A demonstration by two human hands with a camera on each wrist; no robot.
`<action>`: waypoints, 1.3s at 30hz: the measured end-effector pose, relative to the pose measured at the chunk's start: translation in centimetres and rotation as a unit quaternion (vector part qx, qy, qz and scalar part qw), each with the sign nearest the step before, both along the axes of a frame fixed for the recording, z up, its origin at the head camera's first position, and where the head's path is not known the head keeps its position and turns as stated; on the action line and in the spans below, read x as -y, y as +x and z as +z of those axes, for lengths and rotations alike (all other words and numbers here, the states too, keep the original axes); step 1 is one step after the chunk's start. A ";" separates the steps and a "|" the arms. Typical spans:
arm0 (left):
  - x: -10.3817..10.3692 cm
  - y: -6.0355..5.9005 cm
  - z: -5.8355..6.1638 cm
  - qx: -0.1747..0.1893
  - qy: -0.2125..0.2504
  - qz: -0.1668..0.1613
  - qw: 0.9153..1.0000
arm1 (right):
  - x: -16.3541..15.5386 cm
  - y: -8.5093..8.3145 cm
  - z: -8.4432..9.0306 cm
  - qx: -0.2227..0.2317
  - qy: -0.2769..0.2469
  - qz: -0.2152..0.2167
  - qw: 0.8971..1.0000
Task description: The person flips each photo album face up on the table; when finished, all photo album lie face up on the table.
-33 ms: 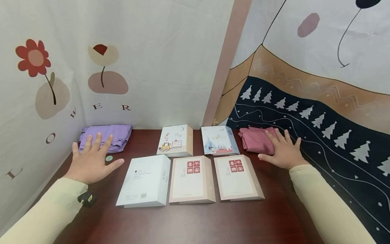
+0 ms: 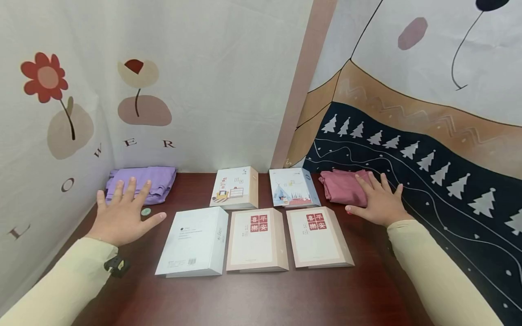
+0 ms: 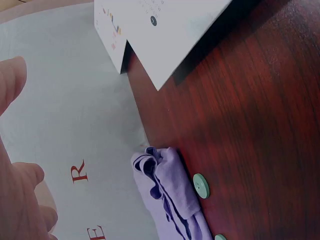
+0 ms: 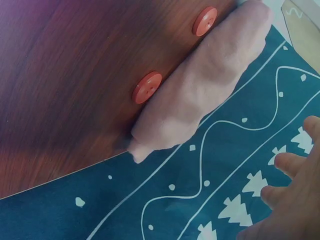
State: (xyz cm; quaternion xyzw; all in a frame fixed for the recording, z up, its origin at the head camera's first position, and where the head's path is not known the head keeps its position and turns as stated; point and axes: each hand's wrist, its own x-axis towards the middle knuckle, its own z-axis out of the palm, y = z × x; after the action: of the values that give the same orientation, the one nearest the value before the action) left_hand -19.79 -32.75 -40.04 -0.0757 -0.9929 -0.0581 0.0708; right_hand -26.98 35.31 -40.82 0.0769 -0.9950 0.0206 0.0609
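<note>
My left hand [image 2: 126,208] is open with fingers spread, over the dark wooden table [image 2: 261,294] just in front of a folded purple cloth [image 2: 140,183]. A green button [image 2: 145,211] lies between its thumb and fingers. My right hand [image 2: 373,199] is open too, fingers spread at the right edge of a folded pink cloth [image 2: 344,185]; I cannot tell if it touches it. The left wrist view shows the purple cloth [image 3: 172,195] with a green button [image 3: 201,185] beside it. In the right wrist view, two red buttons [image 4: 147,87] lie along the pink cloth [image 4: 205,80].
Between my hands lie a white book [image 2: 193,242] and two beige books [image 2: 256,240] in front, with two illustrated books [image 2: 234,188] behind. Printed fabric backdrops [image 2: 428,149] close in the table at the left, back and right.
</note>
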 end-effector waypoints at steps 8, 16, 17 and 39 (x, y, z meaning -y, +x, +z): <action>-0.4 -0.2 -0.3 -0.006 0.013 -0.013 1.000 | 0.4 -0.2 0.3 0.005 -0.046 0.008 0.999; -2.6 -1.1 -0.4 -0.009 0.091 -0.059 0.994 | 2.5 -0.6 1.0 -0.002 -0.130 0.048 0.990; -3.0 -1.2 -0.4 -0.013 0.101 -0.065 0.993 | 2.8 -0.7 1.0 -0.001 -0.138 0.055 0.989; -14.8 -5.8 -1.7 0.030 0.386 -0.130 0.913 | 8.9 -3.2 0.6 0.074 -0.274 0.112 0.952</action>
State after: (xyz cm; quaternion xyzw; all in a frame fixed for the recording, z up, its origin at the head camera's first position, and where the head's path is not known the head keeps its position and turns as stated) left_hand -25.54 -17.90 -41.69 -0.1688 -0.8762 -0.4477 0.0570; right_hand -30.19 26.40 -40.23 0.1663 -0.9377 0.3049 0.0035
